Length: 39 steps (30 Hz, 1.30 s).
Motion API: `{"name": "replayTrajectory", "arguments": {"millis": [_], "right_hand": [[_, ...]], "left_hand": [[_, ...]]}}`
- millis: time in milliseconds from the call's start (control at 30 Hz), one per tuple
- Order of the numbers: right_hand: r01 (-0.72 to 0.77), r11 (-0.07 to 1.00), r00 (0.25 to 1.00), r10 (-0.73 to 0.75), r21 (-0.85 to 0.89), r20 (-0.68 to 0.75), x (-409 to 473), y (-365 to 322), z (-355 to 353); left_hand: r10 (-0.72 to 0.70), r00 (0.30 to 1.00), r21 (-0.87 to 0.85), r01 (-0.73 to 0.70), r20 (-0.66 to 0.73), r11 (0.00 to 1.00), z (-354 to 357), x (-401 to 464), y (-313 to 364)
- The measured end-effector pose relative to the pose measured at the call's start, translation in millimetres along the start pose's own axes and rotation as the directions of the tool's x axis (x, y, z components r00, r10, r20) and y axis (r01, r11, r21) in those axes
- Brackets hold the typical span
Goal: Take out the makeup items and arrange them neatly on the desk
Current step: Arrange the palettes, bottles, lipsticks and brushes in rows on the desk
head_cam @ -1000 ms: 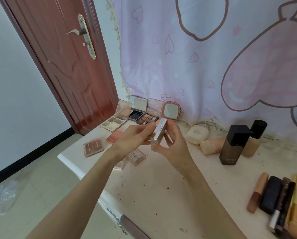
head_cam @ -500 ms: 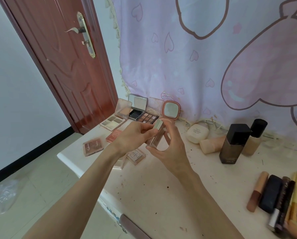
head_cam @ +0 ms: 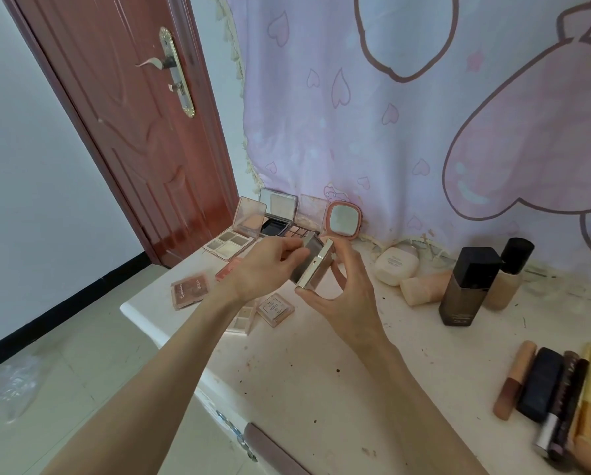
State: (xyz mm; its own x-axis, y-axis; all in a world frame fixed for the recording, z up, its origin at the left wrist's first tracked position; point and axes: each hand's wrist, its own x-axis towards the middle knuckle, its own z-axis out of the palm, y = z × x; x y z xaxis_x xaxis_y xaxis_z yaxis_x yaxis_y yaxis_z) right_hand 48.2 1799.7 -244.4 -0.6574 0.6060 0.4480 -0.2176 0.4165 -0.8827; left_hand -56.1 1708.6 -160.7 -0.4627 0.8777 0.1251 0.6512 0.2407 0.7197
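I hold a slim silver-and-gold rectangular compact case (head_cam: 313, 264) in the air above the white desk (head_cam: 321, 365), with both hands on it. My right hand (head_cam: 347, 298) curls round its gold-edged half from below, thumb at the lower corner and fingers behind the upper edge. My left hand (head_cam: 265, 269) pinches the grey half, at 9 o'clock of the gold one. The case is parted into a narrow wedge, tilted with its top toward 1 o'clock.

Beyond my hands, toward 12 o'clock, a round-cornered pink compact mirror (head_cam: 343, 221) stands open against the pink heart-printed curtain (head_cam: 407, 114). At 11 o'clock an open eyeshadow palette with pale pans (head_cam: 230, 243) lies beside a black-tray palette (head_cam: 275, 226). At 9 o'clock of my left wrist a flat brown palette with script lettering (head_cam: 190, 290) lies closed near the desk's edge, and a small square pink compact (head_cam: 275, 308) lies just under my forearm.

At 3 o'clock of the case sit a cream rounded cushion compact (head_cam: 395, 265) and a peach tube lying on its side (head_cam: 424, 286), then an upright dark square foundation bottle (head_cam: 467, 286) touching a beige bottle with a black cap (head_cam: 508, 274). At 4 o'clock a row of lipsticks and tubes (head_cam: 547, 395) lies side by side near the desk's right edge. A red-brown wooden door (head_cam: 126, 114) stands at 10 o'clock.
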Motion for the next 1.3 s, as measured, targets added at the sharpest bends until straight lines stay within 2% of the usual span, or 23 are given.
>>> {"name": "replayTrajectory", "arguments": {"millis": [67,167,300,367,467,533,667,767,867,933,1000,1133,1300], "right_hand": [[-0.039,0.997,0.999,0.039,0.064,0.0,0.1,-0.1,0.6],[-0.085,0.98,0.996,0.08,0.181,0.037,1.8,0.5,0.0],[-0.246,0.888,0.965,0.189,0.389,0.18,2.0,-3.7,-3.9],[-0.34,0.794,0.94,0.275,0.504,0.201,5.2,-5.7,-6.7],[-0.425,0.495,0.869,0.457,0.758,0.189,12.5,-8.6,-14.6],[-0.431,0.443,0.841,0.513,0.786,0.173,15.4,-10.2,-18.0],[-0.411,0.363,0.832,0.524,0.836,0.181,17.6,-6.5,-23.8],[-0.429,0.476,0.844,0.514,0.768,0.153,17.9,-2.4,-23.0],[-0.412,0.701,0.868,0.496,0.583,0.018,15.2,-0.1,-16.8],[-0.373,0.789,0.882,0.465,0.488,-0.077,14.0,1.9,-15.4],[-0.348,0.815,0.876,0.459,0.463,-0.15,13.8,3.7,-16.0],[-0.347,0.808,0.851,0.485,0.475,-0.203,13.8,5.4,-13.8],[-0.349,0.782,0.814,0.526,0.517,-0.246,14.4,6.5,-13.6]], "left_hand": [[0.009,1.0,0.001,-0.009,0.016,1.0,-0.7,1.8,0.8],[-0.02,0.999,0.041,0.022,-0.05,0.999,0.7,10.0,-1.5],[-0.073,0.99,0.155,0.092,-0.121,0.984,4.9,22.2,-4.1],[-0.07,0.989,0.206,0.096,-0.129,0.974,5.9,27.7,-4.5],[-0.014,0.994,0.261,0.042,-0.108,0.964,6.6,33.3,-1.2],[0.03,0.997,0.272,-0.011,-0.068,0.962,7.4,34.9,1.8],[0.101,0.994,0.263,-0.087,-0.037,0.961,8.9,36.2,2.0],[0.126,0.992,0.241,-0.114,-0.033,0.964,10.5,37.7,-0.5],[0.155,0.988,0.227,-0.153,0.008,0.962,12.2,37.0,-0.7],[0.203,0.979,0.216,-0.203,0.024,0.955,12.1,35.0,1.0],[0.227,0.973,0.198,-0.228,0.024,0.953,11.8,33.8,1.9],[0.203,0.978,0.171,-0.193,-0.043,0.966,17.1,30.5,0.7],[-0.069,0.973,0.092,0.091,-0.219,0.992,34.6,17.0,-13.9]]}}
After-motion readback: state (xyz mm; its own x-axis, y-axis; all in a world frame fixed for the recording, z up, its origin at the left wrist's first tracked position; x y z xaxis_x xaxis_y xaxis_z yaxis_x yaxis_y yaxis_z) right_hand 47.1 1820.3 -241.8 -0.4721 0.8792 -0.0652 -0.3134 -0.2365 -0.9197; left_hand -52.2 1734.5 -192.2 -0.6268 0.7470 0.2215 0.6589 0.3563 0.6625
